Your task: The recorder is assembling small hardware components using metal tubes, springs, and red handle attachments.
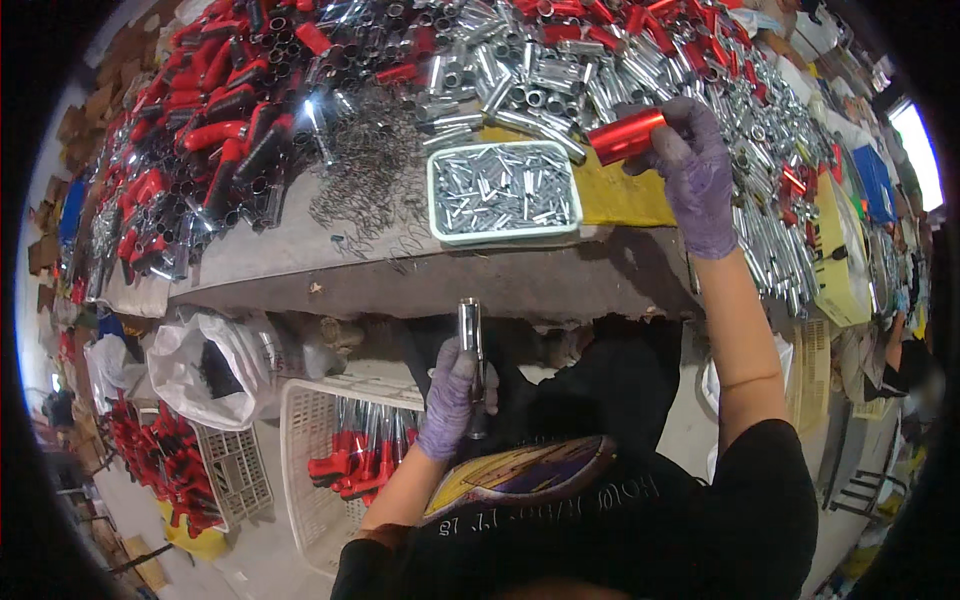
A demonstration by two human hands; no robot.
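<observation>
Your left hand [452, 395] grips a silver tube [470, 345] upright, long axis vertical, below the white tray [437, 215] of small metal pieces; your right hand [695, 165], closed on a red tube [627, 135], holds it lengthwise just right of that tray, tilting up rightward

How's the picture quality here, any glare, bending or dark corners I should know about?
In the head view, the fisheye bends the bench edge into a curve and leaves black corners; bright glints come off the piled silver tubes, and a window at far right is blown out. The right hand with its red tube is fairly sharp; the left hand holding a silver tube sits in shade.
</observation>
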